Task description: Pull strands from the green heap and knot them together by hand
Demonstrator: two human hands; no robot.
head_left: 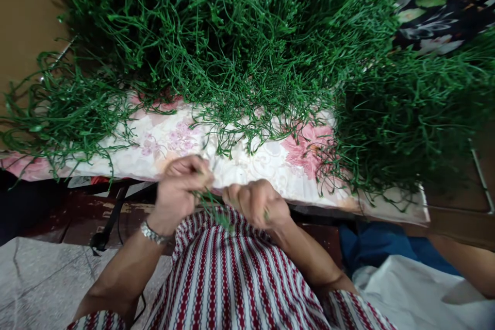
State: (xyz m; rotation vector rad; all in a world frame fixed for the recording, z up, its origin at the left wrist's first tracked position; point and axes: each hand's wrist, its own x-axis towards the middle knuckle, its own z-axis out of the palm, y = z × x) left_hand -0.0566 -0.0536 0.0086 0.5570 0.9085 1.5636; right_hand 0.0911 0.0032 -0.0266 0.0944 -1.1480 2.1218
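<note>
My left hand (178,193), with a metal watch on its wrist, is closed in a pinch on a green plastic stem piece (212,206) whose blurred strands hang down between the hands. Just to the right, my right hand (257,202) is curled into a fist; a small green bit shows at its palm, but most of what it holds is hidden. Both hands are over the near edge of a table with a flowered cloth (255,162). Beyond them rises a large heap of green plastic stems (232,26).
Smaller piles of green stems lie at the left (69,113) and right (398,124). A black flowered bag (433,18) is at the back right. Another person's arm (466,263) and blue clothing show at the lower right. A dark metal frame is under the table.
</note>
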